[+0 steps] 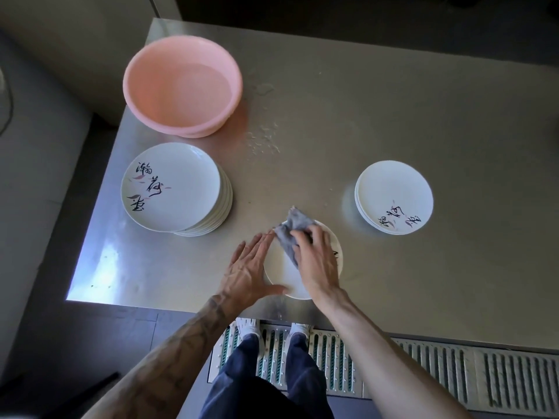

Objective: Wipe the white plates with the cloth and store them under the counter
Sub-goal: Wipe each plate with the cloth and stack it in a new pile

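Right hand [316,258] grip clutches grey cloth [290,237] on plate [281,275] at surface [423,116] front edge; left hand [246,267] lies flat, steadying rim. Risk: a hard stroke slides plate off edge

Soft daylight from the left, glare on the steel table's [99,267] near-left edge, dim corners, wide-angle bending, slight overall softness.

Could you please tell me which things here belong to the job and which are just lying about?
Job: grey cloth, gripped by the right hand; round white plate under it, steadied by the left hand; tall stack of white plates; short stack of white plates.
Lying about: round pink plastic basin.
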The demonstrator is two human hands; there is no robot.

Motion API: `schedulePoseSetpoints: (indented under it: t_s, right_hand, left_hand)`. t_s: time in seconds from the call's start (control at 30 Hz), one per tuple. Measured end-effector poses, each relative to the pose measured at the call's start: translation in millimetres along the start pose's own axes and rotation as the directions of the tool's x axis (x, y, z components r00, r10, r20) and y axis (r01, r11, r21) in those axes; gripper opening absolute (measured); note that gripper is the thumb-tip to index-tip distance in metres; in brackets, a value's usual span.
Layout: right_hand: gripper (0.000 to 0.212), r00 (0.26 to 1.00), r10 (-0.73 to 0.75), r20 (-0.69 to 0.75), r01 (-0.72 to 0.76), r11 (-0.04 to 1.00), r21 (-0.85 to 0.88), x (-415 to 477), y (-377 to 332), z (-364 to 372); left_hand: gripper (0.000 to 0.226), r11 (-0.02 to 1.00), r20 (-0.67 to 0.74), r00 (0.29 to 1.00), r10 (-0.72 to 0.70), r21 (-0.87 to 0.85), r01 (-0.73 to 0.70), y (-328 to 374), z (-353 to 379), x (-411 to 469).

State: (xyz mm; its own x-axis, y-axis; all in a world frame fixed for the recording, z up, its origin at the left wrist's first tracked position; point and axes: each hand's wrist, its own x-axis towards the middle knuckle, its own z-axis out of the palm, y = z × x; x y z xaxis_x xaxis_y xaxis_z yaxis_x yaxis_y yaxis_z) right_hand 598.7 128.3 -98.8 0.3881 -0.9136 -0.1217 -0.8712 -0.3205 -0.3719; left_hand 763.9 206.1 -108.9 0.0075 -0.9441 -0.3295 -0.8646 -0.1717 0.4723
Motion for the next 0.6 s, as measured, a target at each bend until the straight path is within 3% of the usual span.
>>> schedulePoseSetpoints:
  t_s: [0.13,0.3,0.4,0.6]
  right_hand:
    - [0.036,0.983,-0.156,0.095,0.15,0.986,0.072,-2.7,-16.7,3.9]
    - [0.032,0.999,0.006,-0.045,-0.009,0.998,-0.062,-6.4,28.0,-14.5]
    - [0.031,0.999,0.0,-0.043,-0.005,0.994,-0.113,-46.8,37.7,-15.6]
    - [0.037,0.997,0.044,0.06,-0.052,0.989,0.136,-84.1,-15.4,12.4]
  left_hand:
    - [0.14,1.0,-0.035,0.999,0.0,0.0,0.0,-2.0,2.0,-1.4]
    - [0.137,1.0,-0.025,1.0,-0.003,0.001,0.003,-0.4,-2.5,-1.7]
    - [0.137,1.0,-0.018,1.0,-0.007,0.008,0.007,0.7,-4.4,-1.6]
    - [0.141,0.999,0.01,1.0,0.007,0.042,-0.007,-5.3,0.7,0.1]
